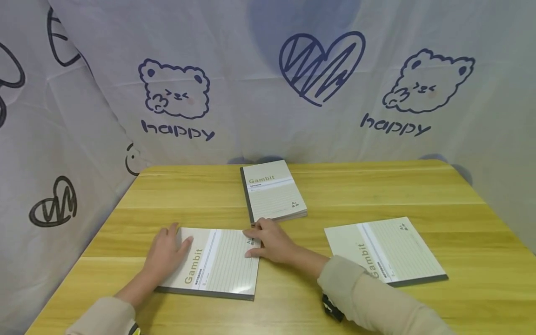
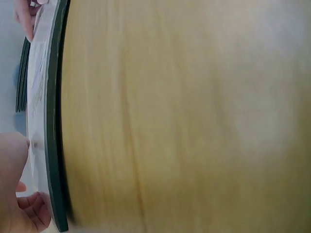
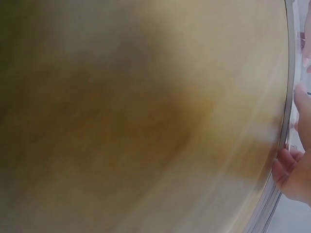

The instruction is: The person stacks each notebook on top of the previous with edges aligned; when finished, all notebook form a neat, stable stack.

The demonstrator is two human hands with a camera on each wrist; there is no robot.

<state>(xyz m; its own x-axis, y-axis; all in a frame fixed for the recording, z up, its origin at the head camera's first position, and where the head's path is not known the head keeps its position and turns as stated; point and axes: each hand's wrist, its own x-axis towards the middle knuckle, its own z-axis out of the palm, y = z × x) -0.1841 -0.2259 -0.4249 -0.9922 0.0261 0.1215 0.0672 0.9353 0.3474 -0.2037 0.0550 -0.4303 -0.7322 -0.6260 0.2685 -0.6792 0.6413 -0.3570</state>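
Two hands lie on one notebook near the front of the table. The left hand rests flat on the notebook's left end, fingers straight and a little spread. The right hand is at the notebook's right edge, its thumb lying along that edge and its fingers lightly bent on top of the cover. I cannot tell if the thumb goes under the cover.

Both wrist views are blurry. In the left wrist view only a bit of the left hand's fingers shows in the corner, beside the dark edge of the notebook. In the right wrist view the fingers peek in at the right side, and most of the picture is fuzzy wood.

Farther out, a stack of notebooks lies just behind the right hand, not touching it. Another notebook lies to the right, and the right sleeve hides its near left corner. A cloth with bears and hearts hangs behind the table.
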